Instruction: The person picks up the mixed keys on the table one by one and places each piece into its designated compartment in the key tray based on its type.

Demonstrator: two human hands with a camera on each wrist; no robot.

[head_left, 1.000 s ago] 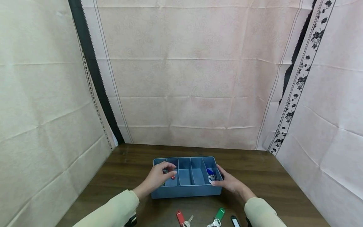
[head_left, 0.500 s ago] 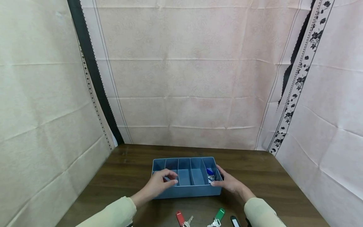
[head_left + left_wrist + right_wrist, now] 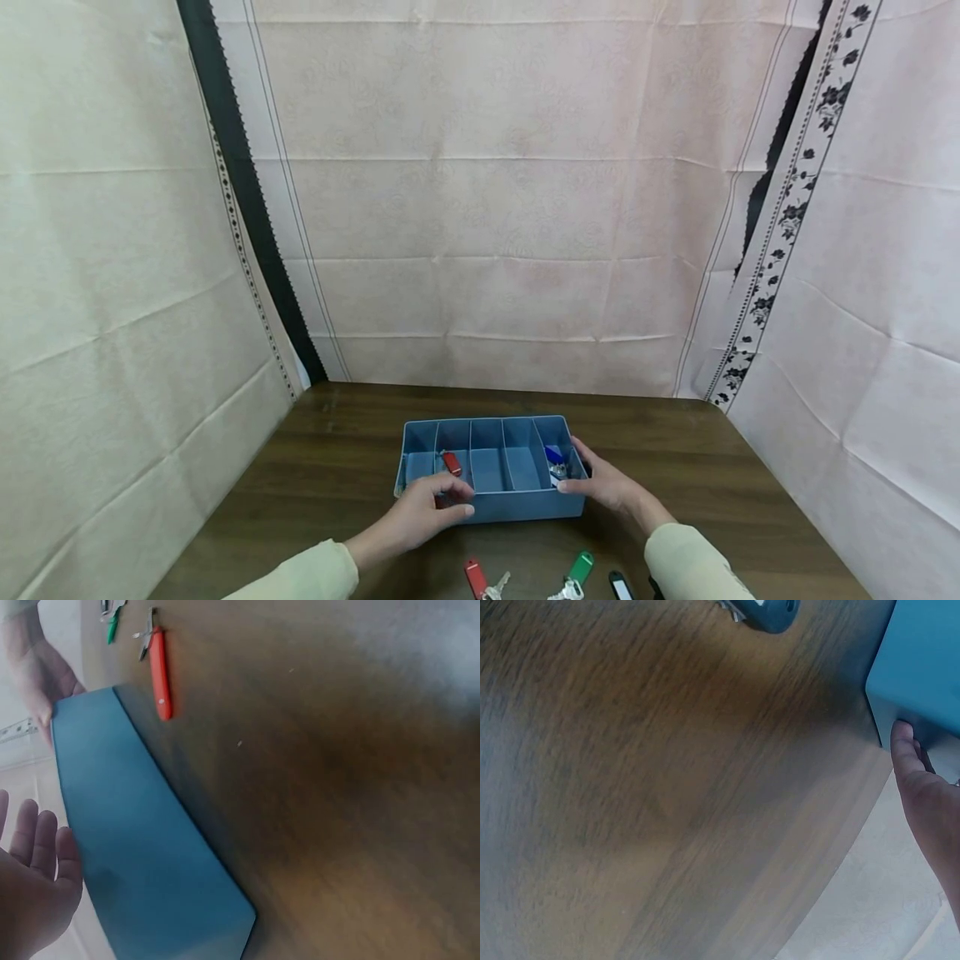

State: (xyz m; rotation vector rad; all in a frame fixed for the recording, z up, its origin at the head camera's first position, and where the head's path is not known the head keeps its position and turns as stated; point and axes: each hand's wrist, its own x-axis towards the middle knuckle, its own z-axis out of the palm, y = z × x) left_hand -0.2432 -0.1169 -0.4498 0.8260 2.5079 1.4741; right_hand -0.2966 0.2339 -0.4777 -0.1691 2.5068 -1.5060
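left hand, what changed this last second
The left hand drew back toward the person to the near wall of the blue box, uncovering a red tag in its second compartment from the left; whether it just released that is unclear. The right hand on the box's right end and the green tag stayed put.

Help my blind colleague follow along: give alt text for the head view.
A right hand holds the right end of a blue divided tray on a brown table; the left hand is near its front. Inside are a red tag and, far right, a blue tag. Red-tagged keys and green-tagged keys lie nearer.
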